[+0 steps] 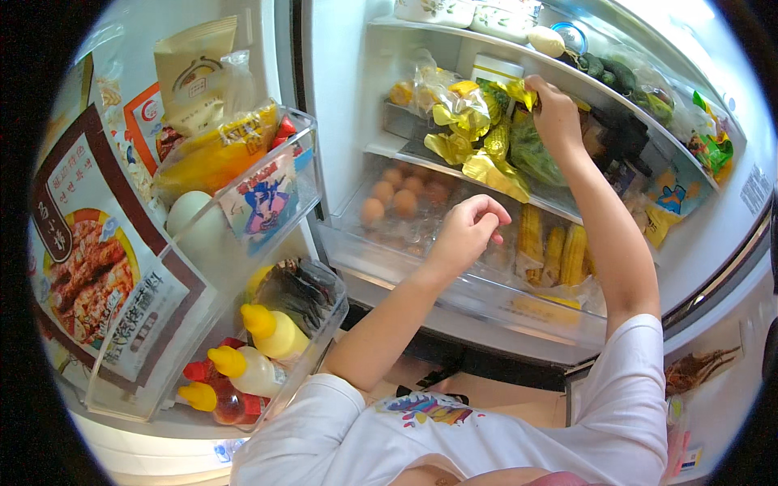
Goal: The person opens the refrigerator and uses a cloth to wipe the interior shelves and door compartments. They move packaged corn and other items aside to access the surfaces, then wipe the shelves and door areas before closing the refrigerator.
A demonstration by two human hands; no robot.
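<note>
In an open refrigerator, my right hand (552, 112) reaches to the middle shelf, its fingertips pinching a crumpled yellow wrapper (521, 93). More yellow wrapping (495, 173) spreads over the shelf's front edge, around a yellow foam net sleeve (497, 141). What the wrapping contains is hidden. Right beside it lies a plastic bag of green vegetables (535, 152), partly behind my right wrist. My left hand (471, 228) hovers in front of the clear lower drawer (389, 267), fingers loosely curled with nothing visible in them. Brown eggs (404, 201) and corn cobs (553, 252) show in that drawer.
The door (285, 61) stands open at left; its bins hold food packets (194, 73) and squeeze bottles (276, 334). Above my right hand, the upper shelf edge (523, 48) carries bowls (434, 11) and cucumbers (608, 70). A bag of yellow food (447, 91) lies left on the middle shelf.
</note>
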